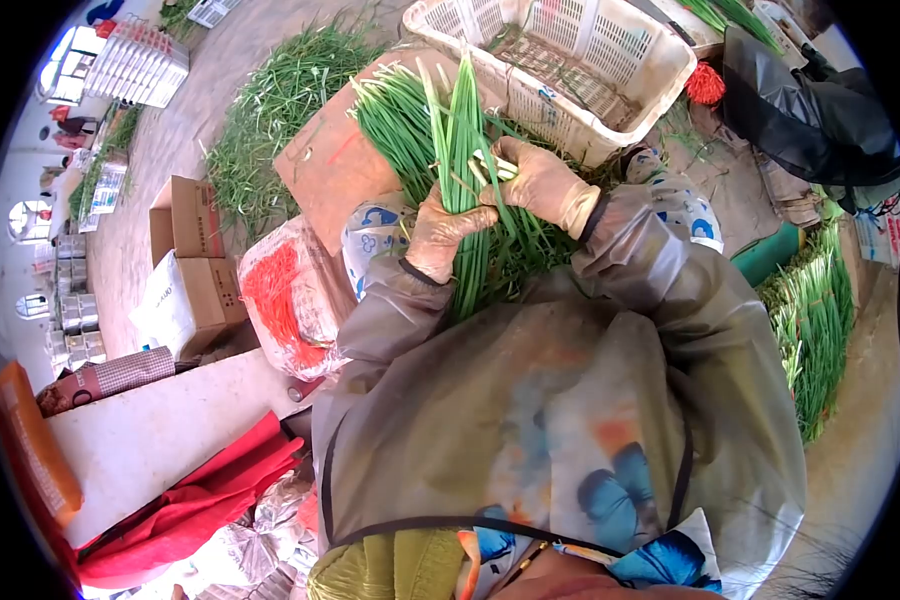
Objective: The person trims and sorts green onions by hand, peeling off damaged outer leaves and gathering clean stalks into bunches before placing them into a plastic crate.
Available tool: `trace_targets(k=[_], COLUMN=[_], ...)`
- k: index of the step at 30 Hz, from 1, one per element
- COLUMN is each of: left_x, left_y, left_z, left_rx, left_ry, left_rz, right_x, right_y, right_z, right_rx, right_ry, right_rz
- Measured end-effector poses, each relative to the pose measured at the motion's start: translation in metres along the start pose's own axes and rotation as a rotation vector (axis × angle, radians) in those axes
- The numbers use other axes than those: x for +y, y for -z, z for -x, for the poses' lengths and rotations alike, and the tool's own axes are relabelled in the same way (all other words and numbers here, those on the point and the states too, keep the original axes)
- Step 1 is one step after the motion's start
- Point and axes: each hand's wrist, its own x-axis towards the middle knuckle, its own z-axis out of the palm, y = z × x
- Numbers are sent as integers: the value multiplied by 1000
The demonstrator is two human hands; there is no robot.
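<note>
My left hand (442, 236), in a pale, dirt-stained glove, is closed round an upright bunch of green chives (460, 130). The pale stem ends point up, away from my body. My right hand (548, 188), gloved too, is beside the bunch with its fingers bent round a few chive stalks (495, 170) whose whitish ends show. Their leaves hang down towards my lap. Left of the held bunch, a larger pile of chives (390, 120) lies on a brown board (315, 160). Loose leaves cover my lap below the hands.
A white plastic crate (560, 150) stands beyond my right hand. Loose greens (280, 105) are heaped on the floor. Red ties (282, 300) lie on a package to the left, near a cardboard box (205, 290). Bundled chives (815, 320) stand at right, near a person's dark clothing (810, 110).
</note>
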Motion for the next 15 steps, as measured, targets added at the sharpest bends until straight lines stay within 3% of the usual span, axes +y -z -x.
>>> trace_targets(k=[8, 10, 12, 14, 15], left_x=[11, 11, 11, 10, 12], left_y=[4, 4, 17, 23, 21], left_z=[6, 13, 14, 20, 21], left_rx=[-64, -101, -169, -237, -238], left_ry=[116, 58, 90, 149, 152], left_rz=[-21, 268, 337, 403, 399], right_x=[1, 19, 27, 37, 22], right_y=[18, 27, 45, 55, 56], right_z=[7, 6, 3, 3, 6], right_rx=[-37, 95, 136, 102, 95], right_ry=[-2, -23, -170, -97, -87], right_rz=[200, 239, 14, -471, -457])
